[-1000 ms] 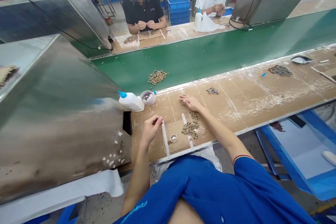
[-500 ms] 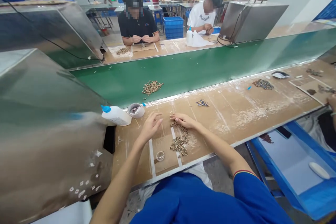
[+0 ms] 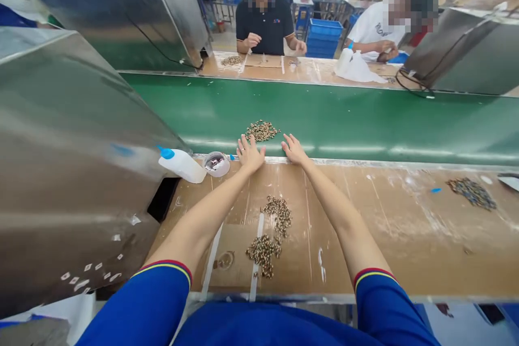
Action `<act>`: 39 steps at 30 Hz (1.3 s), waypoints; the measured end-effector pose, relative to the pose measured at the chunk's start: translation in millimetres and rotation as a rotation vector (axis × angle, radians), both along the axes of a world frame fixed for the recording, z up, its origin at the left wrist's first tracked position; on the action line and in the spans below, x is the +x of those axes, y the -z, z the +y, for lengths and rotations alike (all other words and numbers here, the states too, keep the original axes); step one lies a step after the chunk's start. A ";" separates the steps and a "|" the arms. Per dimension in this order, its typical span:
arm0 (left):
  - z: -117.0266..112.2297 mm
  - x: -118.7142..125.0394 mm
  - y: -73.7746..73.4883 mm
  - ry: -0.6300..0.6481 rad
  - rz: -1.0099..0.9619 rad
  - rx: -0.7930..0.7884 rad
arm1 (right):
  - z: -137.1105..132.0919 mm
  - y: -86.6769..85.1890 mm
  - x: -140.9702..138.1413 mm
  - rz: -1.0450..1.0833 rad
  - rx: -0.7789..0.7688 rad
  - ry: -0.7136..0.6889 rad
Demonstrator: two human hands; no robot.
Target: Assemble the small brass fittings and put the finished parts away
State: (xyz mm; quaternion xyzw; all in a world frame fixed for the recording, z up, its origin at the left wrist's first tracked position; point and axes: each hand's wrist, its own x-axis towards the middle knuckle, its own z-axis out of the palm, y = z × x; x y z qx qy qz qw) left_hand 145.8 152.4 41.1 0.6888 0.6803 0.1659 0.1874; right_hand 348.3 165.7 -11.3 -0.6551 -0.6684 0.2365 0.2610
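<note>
My left hand reaches to the near edge of the green conveyor belt, fingers spread and palm down. It is close to a pile of small gold-brown pieces on the belt and holds nothing. My right hand, also at the belt's edge, stretches out its fingers to the right of that pile, with nothing in its grasp. Between my forearms, two touching heaps of similar small pieces lie on the cardboard-covered table. A small round clear dish sits left of them. What the pieces are is too small to tell.
The green conveyor belt runs across in front. A white bottle with a blue cap and a round tub stand left, beside a metal housing. A pile of bluish pieces lies right. Two people sit opposite.
Both hands have moved forward from the table to the belt's edge. My right hand has left the heap it was touching. The view has shifted right, and a small bluish pile no longer shows.
</note>
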 end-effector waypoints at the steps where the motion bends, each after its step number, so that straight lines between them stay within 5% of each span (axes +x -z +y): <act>1: 6.6 1.6 3.5 -0.050 -0.002 -0.007 | 11.8 4.3 -0.3 -0.011 0.002 0.003; 7: 45.3 15.7 28.4 -0.128 0.061 0.014 | 86.5 19.6 -18.1 0.009 0.082 -0.045; 12: 103.7 21.8 37.5 -0.097 -0.014 0.047 | 136.8 16.6 -38.6 0.066 0.133 -0.112; 19: 154.5 39.3 38.5 0.151 -0.055 0.059 | 133.8 2.3 -32.7 0.062 0.145 -0.185; 24: 135.2 38.7 39.4 0.301 -0.090 0.034 | 95.4 -7.8 -30.5 0.060 0.124 -0.159; 39: 0.0 17.8 25.1 0.458 -0.274 0.016 | -46.0 -11.5 -48.5 0.099 0.130 0.023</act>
